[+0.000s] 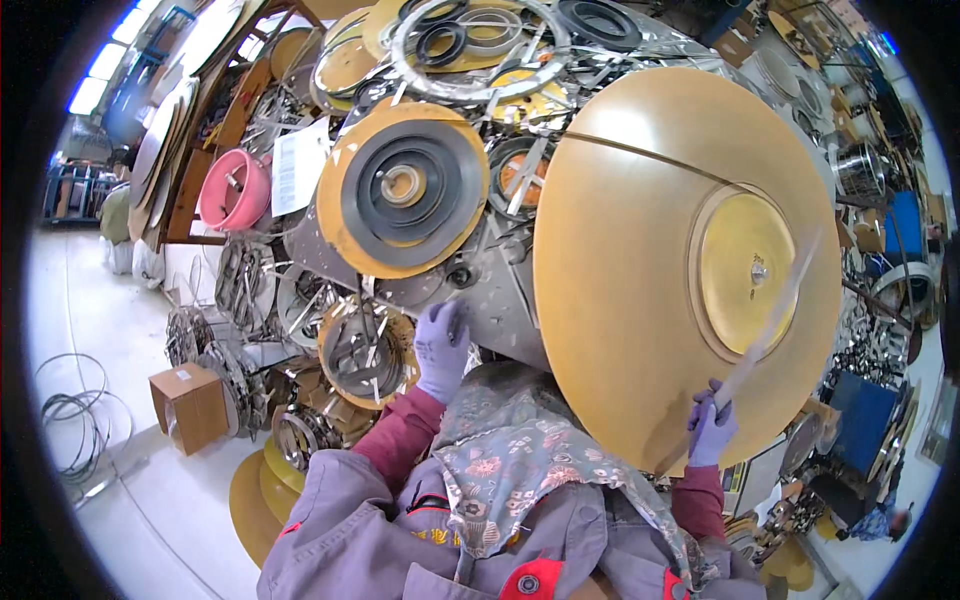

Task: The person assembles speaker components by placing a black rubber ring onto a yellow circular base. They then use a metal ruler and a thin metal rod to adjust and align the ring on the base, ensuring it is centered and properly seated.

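My right hand (711, 425), in a purple glove, is closed around the lower end of a long pale, thin strip (768, 330), blurred by motion. The strip slants up and right in front of a large gold-coloured round disc (620, 250) with a brighter raised centre. My left hand (442, 350), gloved alike, is at the near edge of the grey work surface (505, 310), its fingers curled; what they hold, if anything, is hidden. Beyond it stands a smaller turntable-like wheel with dark grey rings (440, 170) on a yellow-brown disc.
A pink basin (236, 190) and a white paper sheet (299, 165) are at the left. Metal rings and strips (480, 40) crowd the far side. Below left are ring coils, a cardboard box (190, 405) and cable (85, 420) on the floor. More metal parts (860, 340) lie at right.
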The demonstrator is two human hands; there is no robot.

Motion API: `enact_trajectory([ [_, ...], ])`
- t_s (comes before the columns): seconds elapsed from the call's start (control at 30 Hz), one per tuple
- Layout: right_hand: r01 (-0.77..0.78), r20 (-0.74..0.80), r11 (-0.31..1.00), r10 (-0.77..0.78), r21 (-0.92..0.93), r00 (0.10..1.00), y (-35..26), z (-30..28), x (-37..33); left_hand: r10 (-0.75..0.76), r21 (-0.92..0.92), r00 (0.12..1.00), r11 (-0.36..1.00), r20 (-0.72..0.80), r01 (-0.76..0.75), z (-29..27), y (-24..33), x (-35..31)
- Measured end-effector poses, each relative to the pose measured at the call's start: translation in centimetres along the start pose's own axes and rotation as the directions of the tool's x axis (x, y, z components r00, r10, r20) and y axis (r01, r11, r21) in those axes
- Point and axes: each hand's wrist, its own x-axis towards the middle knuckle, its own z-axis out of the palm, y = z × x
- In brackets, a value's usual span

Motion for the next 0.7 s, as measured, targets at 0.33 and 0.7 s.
enact_trajectory([
  [0.33,0.152,0.499,0.988,-0.121,-0.023,0.858,-5.9,8.9,-6.2,-0.278,0.297,0.952,0.905,-0.127,0.304,4.2,-0.3,3.8],
  [0.7,0.229,0.665,0.972,-0.141,-0.046,0.734,-7.3,23.4,-5.2,-0.15,-0.151,0.989,0.978,-0.014,0.146,2.5,-0.4,0.4],
])
